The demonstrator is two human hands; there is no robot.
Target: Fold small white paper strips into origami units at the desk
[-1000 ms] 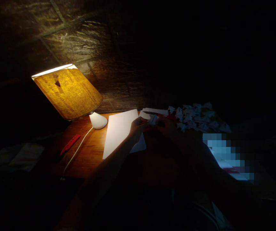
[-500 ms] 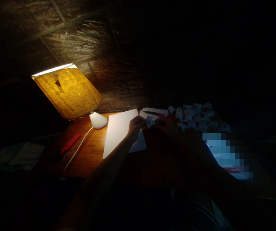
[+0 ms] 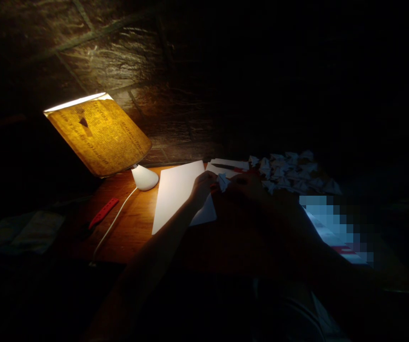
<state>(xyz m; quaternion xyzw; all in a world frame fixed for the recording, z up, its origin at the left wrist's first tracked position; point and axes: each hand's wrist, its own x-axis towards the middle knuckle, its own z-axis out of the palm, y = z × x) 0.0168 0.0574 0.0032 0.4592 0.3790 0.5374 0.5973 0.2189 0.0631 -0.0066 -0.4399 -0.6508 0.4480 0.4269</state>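
Note:
Between my two hands is a small folded white paper figure (image 3: 223,182) with pointed corners. My left hand (image 3: 201,186) is closed at its left side, fingers bent. From the right, my right hand (image 3: 245,186) is closed on its other edge, though deep shadow hides most of those fingers. Under my left wrist lies a large white sheet of paper (image 3: 178,190) on the wooden table (image 3: 119,237). Just beyond my right hand, several similar folded paper figures (image 3: 290,171) are grouped together.
A lit table lamp (image 3: 101,135) with a printed shade stands at the left, its white cord (image 3: 113,225) running forward. Near it lies a red-handled object (image 3: 104,212). More white paper (image 3: 229,165) with a dark, slim, red-ended tool is behind my hands. A glowing, pixelated screen (image 3: 333,232) is right.
The folded paper has turned slightly and shows more of its face between my hands. My left fingers have shifted a little. The lamp and other objects stay in place.

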